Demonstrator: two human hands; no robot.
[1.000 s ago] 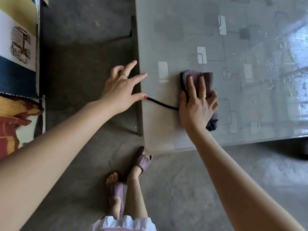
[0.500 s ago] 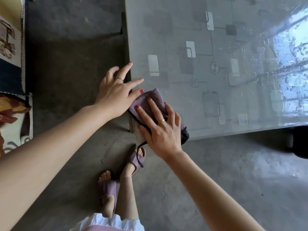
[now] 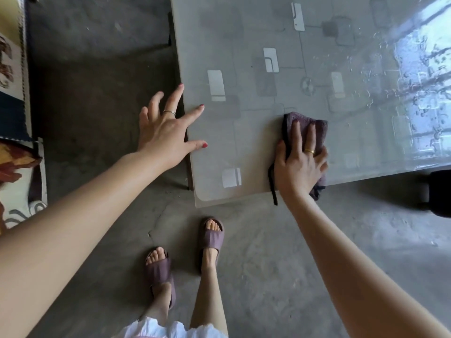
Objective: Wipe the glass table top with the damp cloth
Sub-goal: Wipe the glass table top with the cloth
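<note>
Risk here — right hand [image 3: 299, 164] presses purple cloth [image 3: 305, 128] flat near glass tabletop [image 3: 244, 132] edge; could slip off. Left hand [image 3: 166, 132] splayed, holding nothing.

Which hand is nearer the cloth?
Right. The right hand presses on the cloth; the left hand rests apart at the table's left edge.

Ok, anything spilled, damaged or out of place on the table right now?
No damage shows. Water droplets still bead on the far right of the glass table top, unwiped. The cloth under the right hand trails a dark cord over the near edge.
</note>
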